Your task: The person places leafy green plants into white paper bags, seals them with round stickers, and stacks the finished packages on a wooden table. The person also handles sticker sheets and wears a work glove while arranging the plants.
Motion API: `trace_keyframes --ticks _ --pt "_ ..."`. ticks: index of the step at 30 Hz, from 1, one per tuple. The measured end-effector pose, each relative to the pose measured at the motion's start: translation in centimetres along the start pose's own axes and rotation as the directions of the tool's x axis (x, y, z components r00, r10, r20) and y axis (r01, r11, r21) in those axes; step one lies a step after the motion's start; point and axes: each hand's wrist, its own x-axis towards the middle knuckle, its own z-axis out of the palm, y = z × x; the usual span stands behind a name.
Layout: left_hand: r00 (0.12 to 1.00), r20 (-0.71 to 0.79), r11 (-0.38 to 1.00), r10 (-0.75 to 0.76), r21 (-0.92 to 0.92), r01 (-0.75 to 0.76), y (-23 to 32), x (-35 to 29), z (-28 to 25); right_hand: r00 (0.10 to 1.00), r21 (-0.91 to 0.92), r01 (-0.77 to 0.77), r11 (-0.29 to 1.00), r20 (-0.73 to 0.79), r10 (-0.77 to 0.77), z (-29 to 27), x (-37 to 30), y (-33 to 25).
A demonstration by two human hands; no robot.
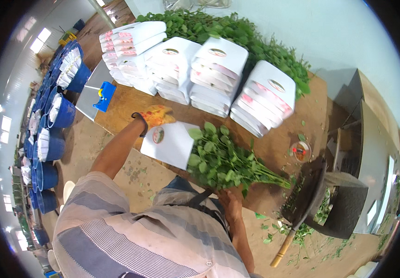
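A bunch of leafy green stems (221, 155) lies across the wooden table (130, 104) in front of me, its bare stem ends pointing right. White wrapping (170, 146) with a small oval emblem covers the head end; the flowers inside are hidden. My left hand (156, 116), in an orange-yellow patterned glove, is at the far edge of this wrapping with fingers spread. My bare right hand (230, 201) is closed at the near side of the leafy part, its fingertips partly hidden by leaves. Stacks of similar white-wrapped bunches (218, 76) with pink showing stand just beyond.
A blue tape dispenser (104, 97) sits at the table's left end. On the right are a clear round container (300, 151) and a large curved blade with a wooden handle (283, 250). Leafy stems (265, 41) line the back. Blue buckets (61, 111) stand on the left.
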Motion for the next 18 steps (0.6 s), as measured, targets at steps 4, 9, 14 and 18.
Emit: trace_keyframes --ticks 4,9,14,18 --pt "0.943 0.326 0.996 0.074 0.024 -0.087 -3.3 3.5 -0.5 0.996 -0.062 0.053 0.997 0.075 -0.049 4.6 2.3 6.8" --pt "0.852 0.427 0.952 0.304 -0.182 -0.248 -5.3 3.7 1.9 0.965 -0.337 0.191 0.922 0.237 -0.113 12.9 3.4 12.9" --pt "0.771 0.368 0.819 0.520 -0.472 -0.326 -6.6 -0.7 4.8 0.982 0.362 0.167 0.917 -0.140 -0.124 20.5 2.5 13.7" --pt "0.781 0.328 0.681 0.531 -0.714 -0.163 -7.3 -6.0 6.4 0.930 0.356 0.364 0.861 -0.197 -0.311 24.9 1.3 15.4"
